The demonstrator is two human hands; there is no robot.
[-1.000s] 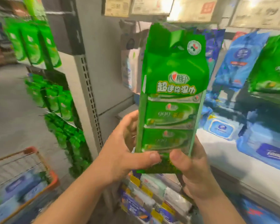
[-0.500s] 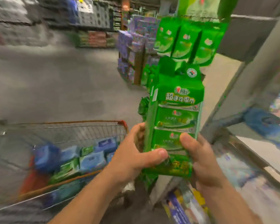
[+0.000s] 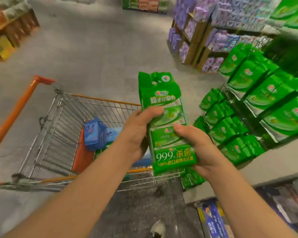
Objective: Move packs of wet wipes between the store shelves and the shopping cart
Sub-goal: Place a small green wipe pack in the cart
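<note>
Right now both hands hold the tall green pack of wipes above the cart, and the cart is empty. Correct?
Not quite: the cart is not empty. The head view shows blue packs lying in its basket. The rest holds: the left hand and right hand both grip the green pack above the cart.

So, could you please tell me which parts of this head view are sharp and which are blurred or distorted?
In the head view, the green wet wipes pack and both hands, left and right, are fairly sharp, its large print readable; the hanging green packs at right and the purple shelf stock smear with motion blur; wide-angle distortion bends the shopping cart rim and the floor.
</note>
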